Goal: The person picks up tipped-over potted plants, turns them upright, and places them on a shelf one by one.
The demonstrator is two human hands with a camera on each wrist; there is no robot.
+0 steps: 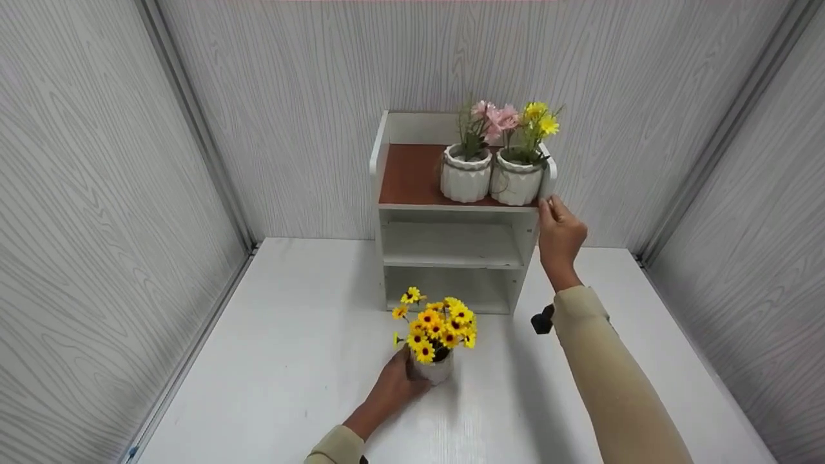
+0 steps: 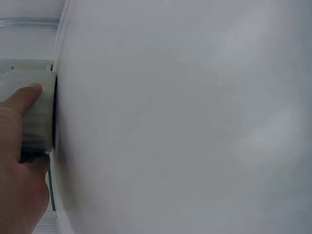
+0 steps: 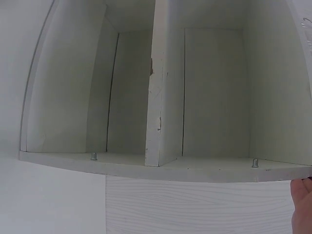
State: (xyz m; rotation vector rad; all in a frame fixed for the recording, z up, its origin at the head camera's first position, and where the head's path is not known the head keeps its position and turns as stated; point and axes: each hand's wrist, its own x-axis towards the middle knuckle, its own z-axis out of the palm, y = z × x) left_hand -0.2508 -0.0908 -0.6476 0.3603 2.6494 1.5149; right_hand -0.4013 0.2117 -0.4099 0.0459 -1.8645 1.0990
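My left hand (image 1: 394, 385) grips a small white flowerpot (image 1: 435, 370) from its left side, low in front of the shelf. Yellow flowers with dark centres (image 1: 435, 327) fill this pot. In the left wrist view the thumb and fingers lie around the pot (image 2: 40, 114), close to the white tabletop; whether it touches is hard to tell. My right hand (image 1: 562, 233) pinches the right side edge of a small white shelf (image 1: 451, 261), just below its top board. Only part of that hand (image 3: 302, 202) shows at the right wrist view's lower right corner.
On the shelf's brown top (image 1: 409, 171) stand two white ribbed pots side by side, one with pink flowers (image 1: 465, 177), one with yellow flowers (image 1: 515, 182). Two compartments lie below, split by a chipped board (image 3: 155, 97). Grey wood-grain walls (image 1: 283, 116) surround the white table (image 1: 283, 335).
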